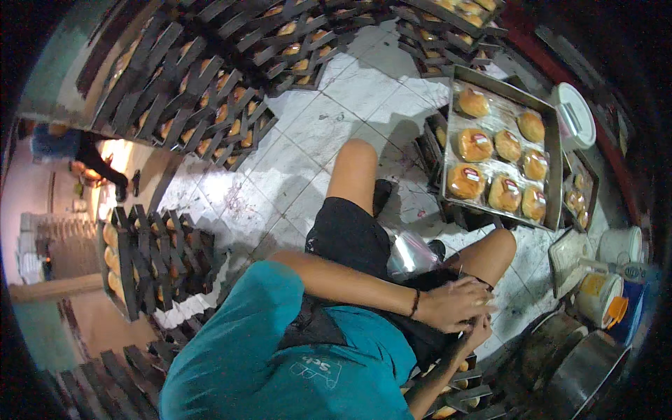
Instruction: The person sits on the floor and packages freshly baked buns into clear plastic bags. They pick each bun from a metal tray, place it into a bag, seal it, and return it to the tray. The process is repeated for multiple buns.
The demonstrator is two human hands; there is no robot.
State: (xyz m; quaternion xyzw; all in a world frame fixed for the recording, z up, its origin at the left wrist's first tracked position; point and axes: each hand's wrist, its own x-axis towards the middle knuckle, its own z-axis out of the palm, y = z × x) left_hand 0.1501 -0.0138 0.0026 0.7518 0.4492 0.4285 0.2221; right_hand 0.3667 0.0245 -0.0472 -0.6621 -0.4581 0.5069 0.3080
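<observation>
My left hand point(454, 304), with a dark band at the wrist, lies across my right hand point(479, 332) above my right thigh. The two touch, and fingers cover one another. A small pale bit shows between them, too small to name; whether either hand grips it is unclear. Clear plastic bags point(412, 254) rest between my thighs, just beyond the hands. Ahead of my knees, a metal baking tray point(553, 157) sits on other trays. It holds several round buns point(475, 145) in clear wrapping, most with a red and white label.
Crisscrossed stacks of bread trays stand at far left point(184, 100), near left point(152, 262) and top point(436, 47). At right are a lidded tub point(575, 115), an open tub point(598, 296) and large metal pots point(583, 367). Another person point(79, 147) is at the left edge, beyond the tiled floor point(294, 157).
</observation>
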